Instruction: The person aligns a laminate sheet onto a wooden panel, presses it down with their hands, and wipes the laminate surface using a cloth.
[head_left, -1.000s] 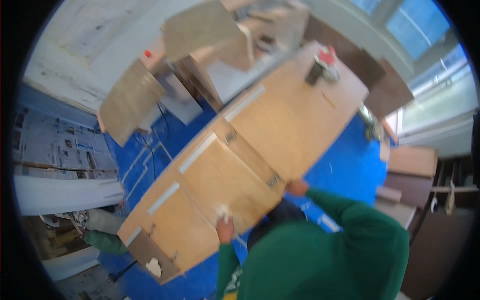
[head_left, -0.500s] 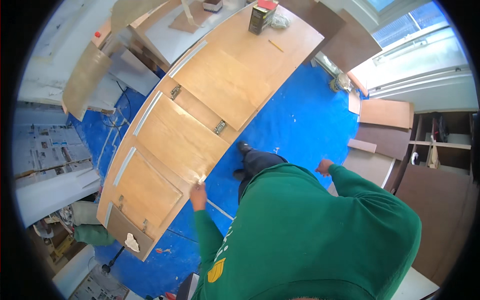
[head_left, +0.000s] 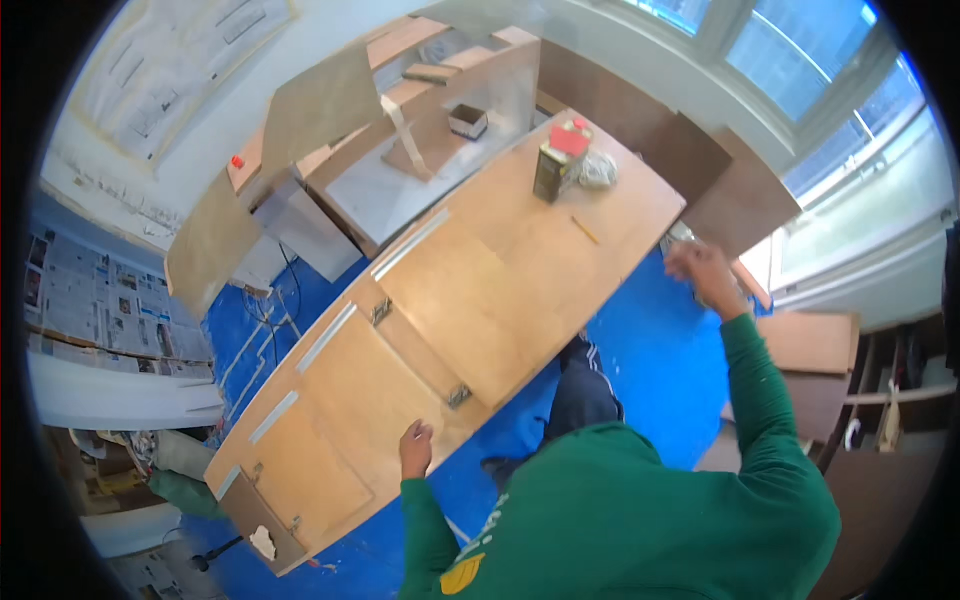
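Note:
A long wooden board point(head_left: 640, 215) lies diagonally before me, with light wooden panels on it, among them a middle panel point(head_left: 365, 375) and a far panel point(head_left: 460, 315). My left hand point(head_left: 416, 450) is over the middle panel's near edge, fingers curled; what they hold, if anything, cannot be made out. My right hand point(head_left: 705, 275) is raised beside the board's far right end, its fingers smeared by motion. Metal hinges point(head_left: 459, 396) sit between panels, and pale strips point(head_left: 327, 338) run along their far edges. A pencil point(head_left: 586, 230) lies near the far end.
A rectangular can point(head_left: 549, 174) stands on the board by a crumpled clear plastic bag point(head_left: 598, 170). Blue sheeting point(head_left: 640, 345) covers the floor. Brown panels point(head_left: 745, 195) lean below the window. Cabinet parts point(head_left: 335, 195) stand beyond the board. A white scrap point(head_left: 263, 543) lies at its near left end.
My view has shifted toward the far end. My right hand has swung up and forward, past the board's right side. My left hand has moved inward over the middle panel.

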